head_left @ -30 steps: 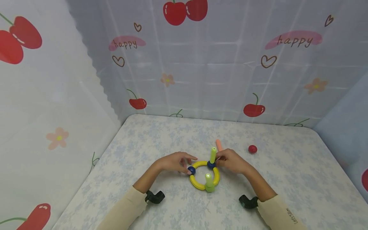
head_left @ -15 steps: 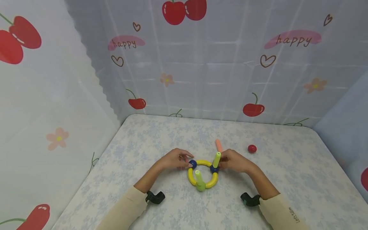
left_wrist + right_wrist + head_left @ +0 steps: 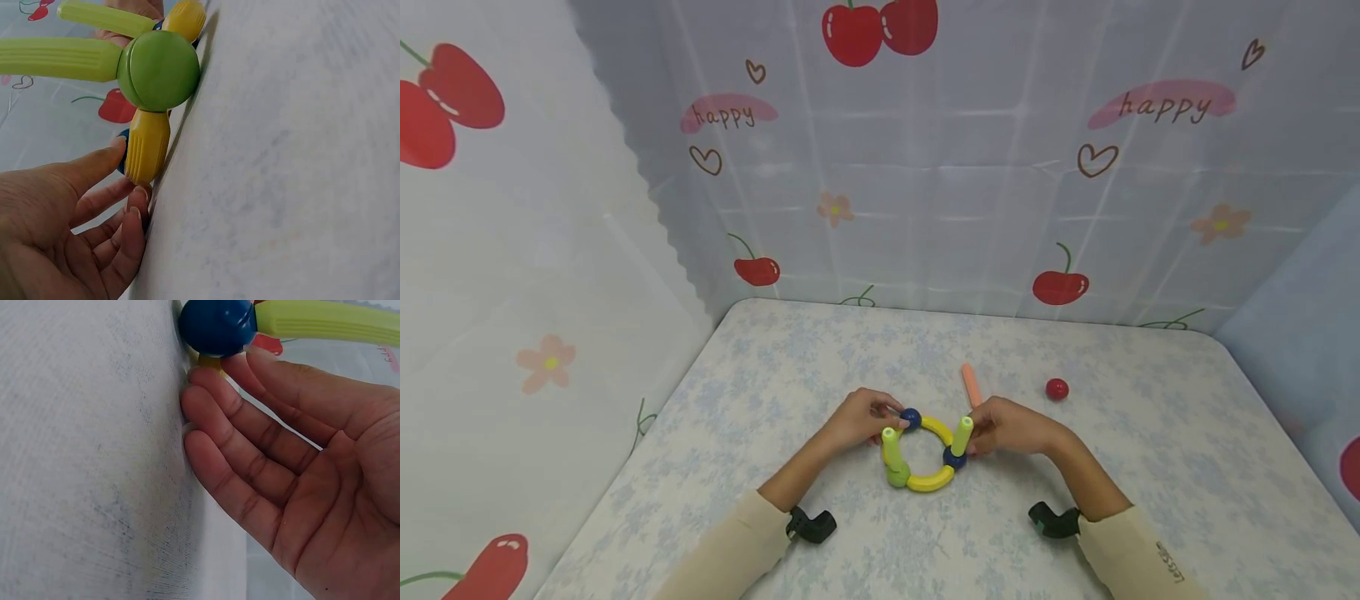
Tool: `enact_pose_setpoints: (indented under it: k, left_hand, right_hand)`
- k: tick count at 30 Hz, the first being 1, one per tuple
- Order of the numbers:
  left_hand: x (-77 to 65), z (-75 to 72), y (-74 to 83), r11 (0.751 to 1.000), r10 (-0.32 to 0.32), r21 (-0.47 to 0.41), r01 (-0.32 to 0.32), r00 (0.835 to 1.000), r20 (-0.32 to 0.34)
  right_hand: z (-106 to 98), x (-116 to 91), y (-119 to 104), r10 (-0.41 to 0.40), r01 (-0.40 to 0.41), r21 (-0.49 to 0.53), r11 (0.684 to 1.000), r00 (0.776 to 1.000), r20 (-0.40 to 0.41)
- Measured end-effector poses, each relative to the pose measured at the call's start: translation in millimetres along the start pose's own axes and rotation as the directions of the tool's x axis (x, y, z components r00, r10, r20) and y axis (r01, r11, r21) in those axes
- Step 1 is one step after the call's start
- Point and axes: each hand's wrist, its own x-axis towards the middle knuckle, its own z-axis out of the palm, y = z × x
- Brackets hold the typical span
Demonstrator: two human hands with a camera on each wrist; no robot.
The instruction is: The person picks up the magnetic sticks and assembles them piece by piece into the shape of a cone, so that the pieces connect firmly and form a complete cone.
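Observation:
Yellow curved rods (image 3: pixel 932 481) joined by balls form a ring lying on the table. At its near left is a green ball (image 3: pixel 159 70) with a light-green rod (image 3: pixel 891 448) standing up from it. My left hand (image 3: pixel 859 418) pinches the far blue ball (image 3: pixel 911 418) between thumb and fingers; in the left wrist view that ball is mostly hidden behind a yellow rod (image 3: pixel 147 147). On the ring's right, my right hand (image 3: pixel 1015 425) holds another blue ball (image 3: pixel 219 325) with thumb and forefinger, its other fingers loosely bent along the tabletop. A second light-green rod (image 3: pixel 962 436) rises from that ball.
Beyond my right hand lies an orange stick (image 3: pixel 972 385). A red ball (image 3: pixel 1057 389) sits farther right on the flower-patterned table (image 3: pixel 820 350). Printed curtains (image 3: pixel 917 208) stand along the back and sides.
The ring has turned clockwise as seen from above. Its green ball swung from near right to near left, and my left hand's blue ball went toward the back. The right blue ball came nearer.

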Motion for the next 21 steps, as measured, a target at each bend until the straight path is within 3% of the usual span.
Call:
enact_pose_setpoints:
  k: [10,16,21]
  left_hand:
    - [-0.1,8.5,1.6,0.995,0.049,0.096,-0.041,0.995,-0.086]
    - [0.1,14.9,3.4,0.981,0.026,0.195,-0.003,0.993,-0.113]
    - [0.5,18.4,3.0,0.978,0.063,0.204,-0.039,0.992,-0.112]
  right_hand:
    - [3,2,-1,0.001,0.002,-0.035,0.999,0.997,0.074]
    - [3,0,-1,-0.05,0.051,-0.008,0.999,0.991,0.122]
    - [5,-1,-3,-0.066,0.065,0.009,0.998,0.987,0.145]
